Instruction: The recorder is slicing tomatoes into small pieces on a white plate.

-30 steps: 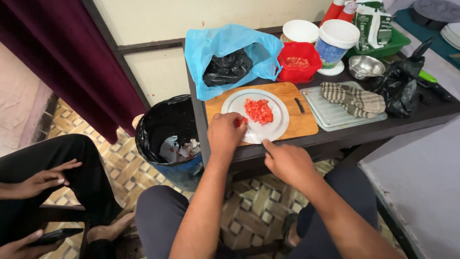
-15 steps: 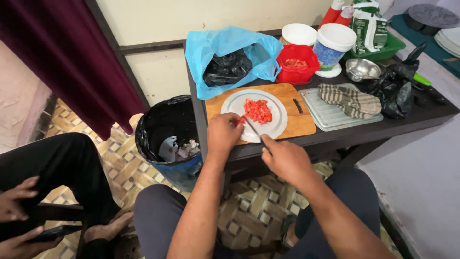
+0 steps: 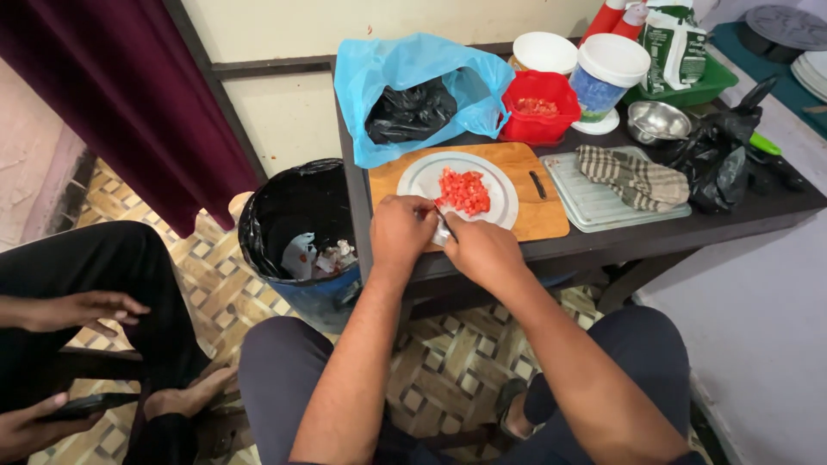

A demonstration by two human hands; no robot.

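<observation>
A heap of red diced pieces [image 3: 463,191] is already lying on the white plate [image 3: 495,176], which is placed on the wooden cutting board [image 3: 547,220] on the dark table [image 3: 758,211]. How much is left to cut cannot be told. Both hands are brought together at the near rim of the plate: the left hand [image 3: 401,231] is curled shut on something small and hidden, and a knife [image 3: 443,226] seems to be clasped in the right hand [image 3: 482,251]. Half a second earlier, the hands were held a little apart.
</observation>
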